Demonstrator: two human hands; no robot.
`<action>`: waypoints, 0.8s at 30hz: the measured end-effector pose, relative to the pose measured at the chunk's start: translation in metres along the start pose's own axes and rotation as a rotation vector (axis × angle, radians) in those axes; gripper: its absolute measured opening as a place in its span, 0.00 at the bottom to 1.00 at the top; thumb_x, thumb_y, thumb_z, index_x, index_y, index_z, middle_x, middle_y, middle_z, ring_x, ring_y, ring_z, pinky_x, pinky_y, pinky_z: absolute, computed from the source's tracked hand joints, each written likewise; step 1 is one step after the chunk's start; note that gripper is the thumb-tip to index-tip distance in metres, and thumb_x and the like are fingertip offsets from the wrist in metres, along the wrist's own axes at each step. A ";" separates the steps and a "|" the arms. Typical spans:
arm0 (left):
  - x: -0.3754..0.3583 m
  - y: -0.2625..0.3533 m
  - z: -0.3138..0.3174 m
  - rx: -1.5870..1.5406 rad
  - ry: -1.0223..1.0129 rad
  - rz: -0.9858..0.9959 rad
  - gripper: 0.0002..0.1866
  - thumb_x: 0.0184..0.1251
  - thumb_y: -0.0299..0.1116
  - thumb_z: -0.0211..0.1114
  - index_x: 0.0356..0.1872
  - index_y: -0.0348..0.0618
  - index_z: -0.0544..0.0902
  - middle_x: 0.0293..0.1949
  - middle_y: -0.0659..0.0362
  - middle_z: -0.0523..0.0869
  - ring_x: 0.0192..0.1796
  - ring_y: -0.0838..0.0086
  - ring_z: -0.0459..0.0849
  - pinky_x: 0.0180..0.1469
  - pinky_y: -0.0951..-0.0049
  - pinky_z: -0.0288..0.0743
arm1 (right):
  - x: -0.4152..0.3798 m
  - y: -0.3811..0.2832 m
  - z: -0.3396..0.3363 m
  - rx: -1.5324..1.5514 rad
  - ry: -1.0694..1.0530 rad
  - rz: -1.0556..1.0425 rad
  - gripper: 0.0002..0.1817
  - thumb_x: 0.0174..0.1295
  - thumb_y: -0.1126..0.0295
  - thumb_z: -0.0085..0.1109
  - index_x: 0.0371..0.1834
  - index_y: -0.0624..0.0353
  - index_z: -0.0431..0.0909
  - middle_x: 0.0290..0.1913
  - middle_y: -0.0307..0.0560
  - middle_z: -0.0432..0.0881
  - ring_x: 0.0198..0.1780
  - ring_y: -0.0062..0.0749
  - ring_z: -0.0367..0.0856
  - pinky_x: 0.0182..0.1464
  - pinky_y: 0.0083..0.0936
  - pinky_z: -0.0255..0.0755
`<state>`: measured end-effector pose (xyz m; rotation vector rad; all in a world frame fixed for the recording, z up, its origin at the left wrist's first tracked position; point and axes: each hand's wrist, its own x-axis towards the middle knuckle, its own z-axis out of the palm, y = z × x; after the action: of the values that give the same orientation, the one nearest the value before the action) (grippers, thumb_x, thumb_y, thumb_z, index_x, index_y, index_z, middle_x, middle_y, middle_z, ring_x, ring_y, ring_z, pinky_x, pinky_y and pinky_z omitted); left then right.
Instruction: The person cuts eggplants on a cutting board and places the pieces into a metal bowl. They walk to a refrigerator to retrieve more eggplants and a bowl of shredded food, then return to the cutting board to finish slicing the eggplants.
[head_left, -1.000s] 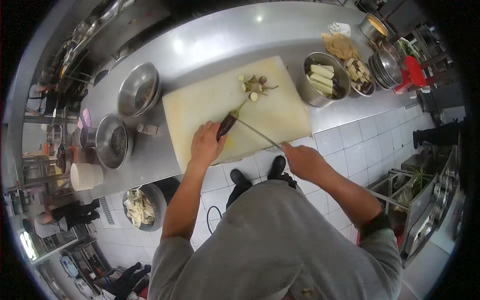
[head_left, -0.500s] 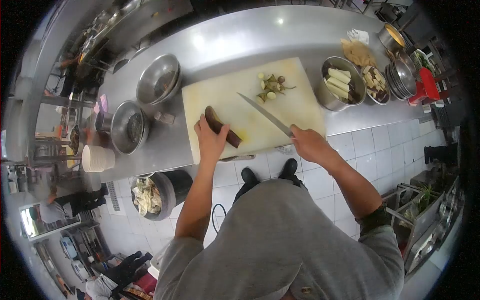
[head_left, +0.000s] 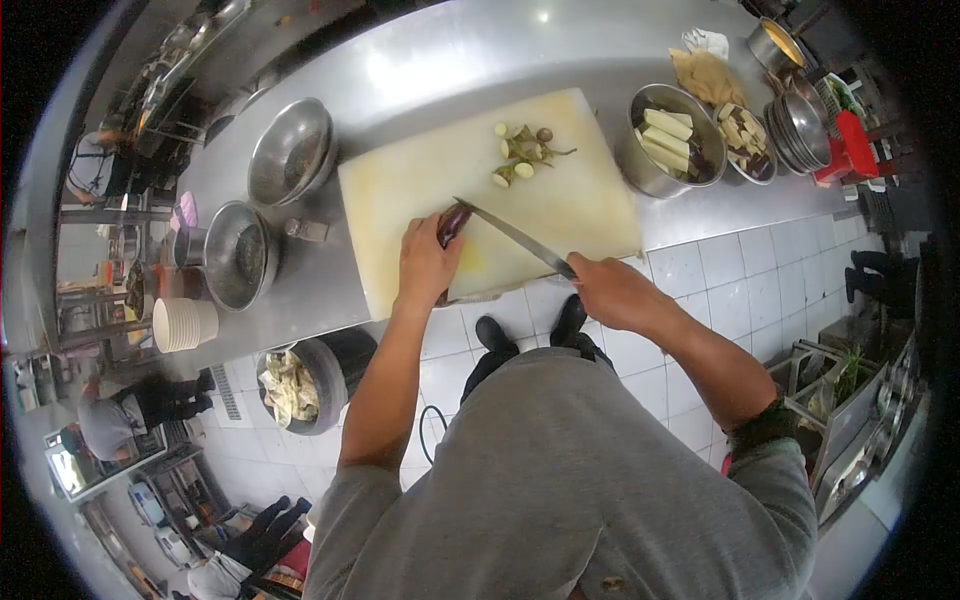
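My left hand [head_left: 428,258] is wrapped round a dark purple eggplant [head_left: 454,226] on the white cutting board [head_left: 390,200]. The palm and fingers cover much of it; its far end and a bit near the board's front edge show. In my right hand [head_left: 612,290] is the handle of a long kitchen knife [head_left: 515,236]. Its blade slants up and left, with the tip right at the eggplant's far end. Cut-off green eggplant caps [head_left: 522,157] lie in a small heap further back on the board.
A metal pot [head_left: 650,178] of peeled-looking pale sticks stands right of the board, beside a bowl of cut pieces [head_left: 742,135]. Metal bowls [head_left: 290,155] sit on the left, near stacked white containers [head_left: 185,324]. A bin [head_left: 315,385] stands below. Other people are further off at left.
My left hand has turned the eggplant so it points more away from me, purple skin showing. The knife has come left, its tip now at the eggplant's far end.
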<state>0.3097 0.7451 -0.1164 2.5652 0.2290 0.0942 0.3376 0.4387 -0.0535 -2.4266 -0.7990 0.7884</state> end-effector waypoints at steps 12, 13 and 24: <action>-0.040 -0.025 -0.035 0.049 -0.031 0.003 0.26 0.62 0.38 0.75 0.57 0.32 0.83 0.48 0.42 0.85 0.52 0.46 0.84 0.59 0.54 0.77 | 0.022 -0.004 -0.014 -0.092 0.027 0.082 0.11 0.74 0.67 0.51 0.53 0.62 0.69 0.33 0.68 0.83 0.40 0.69 0.84 0.45 0.60 0.75; -0.048 -0.020 -0.036 -0.020 -0.041 -0.057 0.25 0.63 0.38 0.75 0.56 0.32 0.84 0.47 0.42 0.86 0.51 0.46 0.84 0.58 0.54 0.77 | 0.009 -0.017 -0.017 -0.098 -0.029 0.086 0.12 0.74 0.67 0.50 0.53 0.62 0.69 0.33 0.68 0.84 0.39 0.68 0.84 0.44 0.59 0.75; -0.026 -0.008 -0.031 0.004 -0.067 -0.024 0.21 0.67 0.42 0.74 0.51 0.33 0.86 0.46 0.41 0.87 0.50 0.44 0.85 0.56 0.52 0.78 | -0.021 -0.052 -0.007 -0.197 -0.180 0.132 0.27 0.67 0.75 0.49 0.70 0.68 0.67 0.34 0.64 0.86 0.39 0.61 0.87 0.44 0.54 0.79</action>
<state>0.2792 0.7637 -0.0950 2.5634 0.2343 -0.0016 0.3082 0.4611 -0.0102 -2.6324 -0.8237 1.0341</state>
